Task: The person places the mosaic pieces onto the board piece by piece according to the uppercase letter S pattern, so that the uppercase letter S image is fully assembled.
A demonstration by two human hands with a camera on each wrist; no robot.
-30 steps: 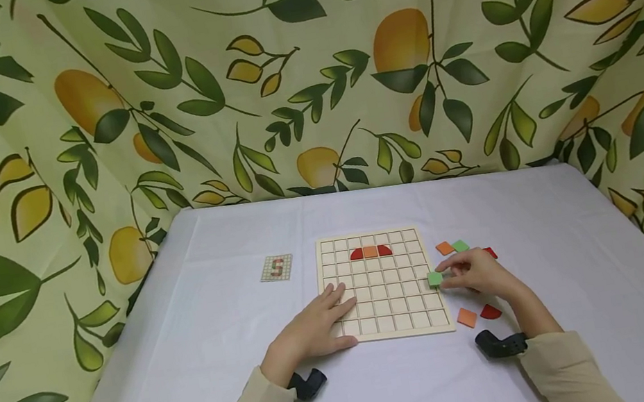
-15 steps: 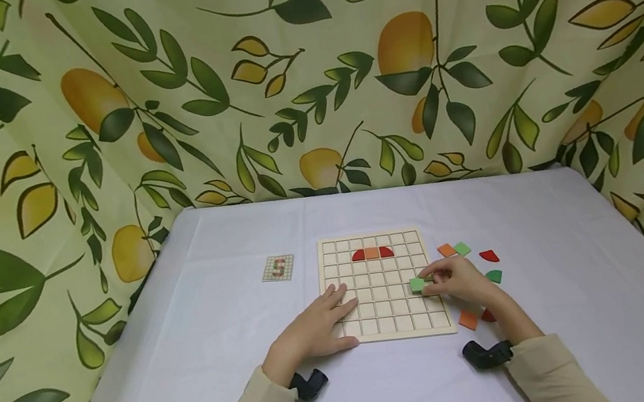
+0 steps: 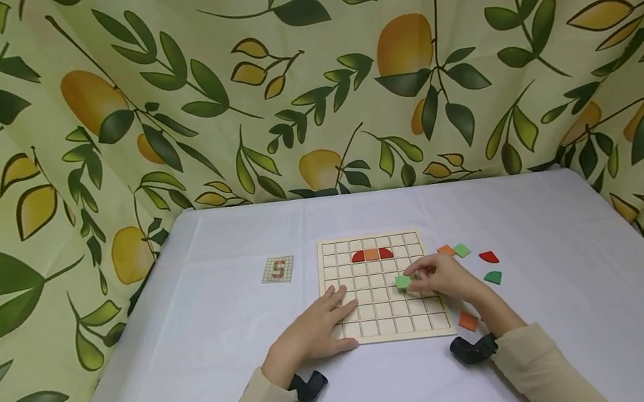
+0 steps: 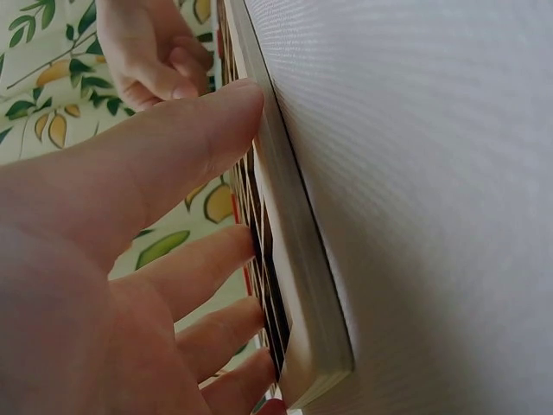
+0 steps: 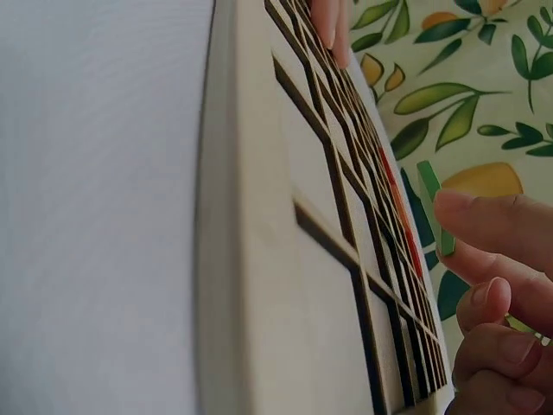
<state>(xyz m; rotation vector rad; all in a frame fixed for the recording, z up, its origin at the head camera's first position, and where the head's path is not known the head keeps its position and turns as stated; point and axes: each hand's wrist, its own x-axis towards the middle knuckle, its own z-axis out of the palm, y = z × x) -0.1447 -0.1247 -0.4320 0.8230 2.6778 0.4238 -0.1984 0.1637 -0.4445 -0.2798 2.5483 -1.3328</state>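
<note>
A wooden grid board lies on the white table. In its upper rows sit two red quarter-round tiles with an orange square tile between them. My left hand rests with spread, straight fingers on the board's left side; in the left wrist view its thumb touches the board's edge. Over the right half of the board, my right hand pinches a light green square tile between thumb and finger. In the right wrist view this green tile is held apart from the board's surface.
Right of the board lie a green square tile, a partly hidden orange tile, a red quarter-round, a dark green quarter-round and another orange square. A small pattern card lies left of the board.
My right hand has moved left from the board's right edge to over its grid, carrying the green square tile. The left hand has stayed in place on the board.
</note>
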